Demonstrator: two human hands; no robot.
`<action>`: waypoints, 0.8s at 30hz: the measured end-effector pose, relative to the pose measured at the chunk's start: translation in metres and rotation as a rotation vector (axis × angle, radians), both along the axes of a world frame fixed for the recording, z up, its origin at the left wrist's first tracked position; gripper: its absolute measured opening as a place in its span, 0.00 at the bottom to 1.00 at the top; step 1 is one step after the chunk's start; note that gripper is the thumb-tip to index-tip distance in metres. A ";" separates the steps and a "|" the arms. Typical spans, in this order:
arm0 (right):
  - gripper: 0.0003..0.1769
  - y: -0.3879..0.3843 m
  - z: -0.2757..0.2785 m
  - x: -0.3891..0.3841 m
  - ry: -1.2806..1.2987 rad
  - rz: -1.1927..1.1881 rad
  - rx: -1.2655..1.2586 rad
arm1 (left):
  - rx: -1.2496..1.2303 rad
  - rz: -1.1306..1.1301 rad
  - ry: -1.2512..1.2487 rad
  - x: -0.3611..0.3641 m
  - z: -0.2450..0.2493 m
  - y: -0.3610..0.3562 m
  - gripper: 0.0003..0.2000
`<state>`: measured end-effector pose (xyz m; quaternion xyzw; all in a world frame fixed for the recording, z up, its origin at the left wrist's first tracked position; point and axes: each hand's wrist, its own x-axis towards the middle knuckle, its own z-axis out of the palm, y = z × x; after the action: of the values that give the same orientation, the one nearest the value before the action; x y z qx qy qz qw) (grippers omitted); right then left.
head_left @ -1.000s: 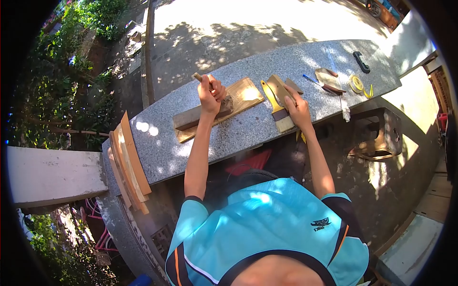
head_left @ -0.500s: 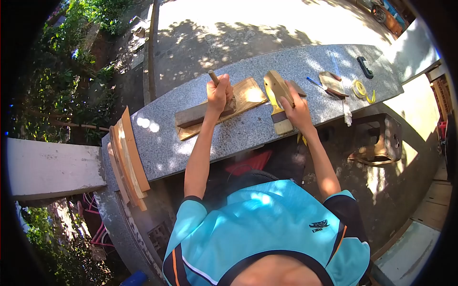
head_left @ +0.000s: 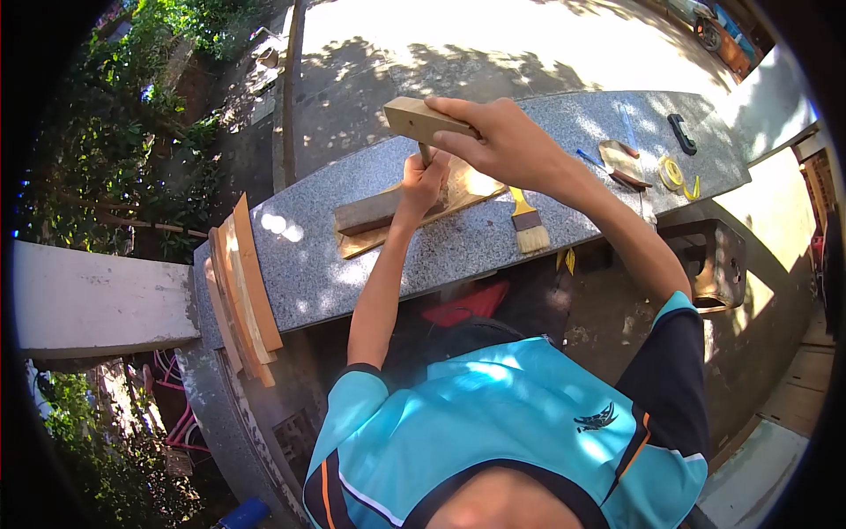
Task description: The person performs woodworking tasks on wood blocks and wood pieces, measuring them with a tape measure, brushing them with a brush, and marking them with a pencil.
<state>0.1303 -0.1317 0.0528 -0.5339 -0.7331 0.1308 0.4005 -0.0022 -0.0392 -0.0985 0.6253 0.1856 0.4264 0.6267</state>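
the right grip (head_left: 498,141) is closed on a tan wooden block (head_left: 416,117), over a slim round rod (head_left: 426,155) clenched in the left grip (head_left: 425,182). beneath, a brown squared wood piece (head_left: 366,213) lies on a paler grained board (head_left: 481,182) on the speckled grey stone table (head_left: 308,273), near a yellow-handled bristle brush (head_left: 528,222).

The wooden block (head_left: 423,117) is pale and squared, with a small dark spot on its side; it is raised in the right hand (head_left: 502,137), sloping slightly, over the top of the slim rod (head_left: 426,154); whether the two touch is unclear. The rod stands nearly upright in the left hand (head_left: 425,182), its lower end hidden; the dark wood bar (head_left: 368,212), straight-edged and brown, lies lengthwise on the wider board (head_left: 481,182), which is flat, lighter and grained, slanting across the speckled stone top (head_left: 304,278).
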 end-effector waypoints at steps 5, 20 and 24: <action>0.23 0.001 0.021 -0.016 0.231 -0.079 0.280 | -0.043 -0.023 -0.008 -0.001 0.006 -0.005 0.19; 0.22 -0.010 0.040 -0.004 0.305 -0.110 0.249 | -0.064 -0.026 0.026 0.000 0.002 0.001 0.18; 0.22 0.005 -0.001 -0.003 -0.113 0.024 -0.032 | -0.056 -0.047 0.021 0.000 0.001 0.000 0.18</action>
<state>0.1271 -0.1265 0.0521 -0.5378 -0.7589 0.1170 0.3481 -0.0019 -0.0389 -0.0970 0.6162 0.1889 0.3996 0.6518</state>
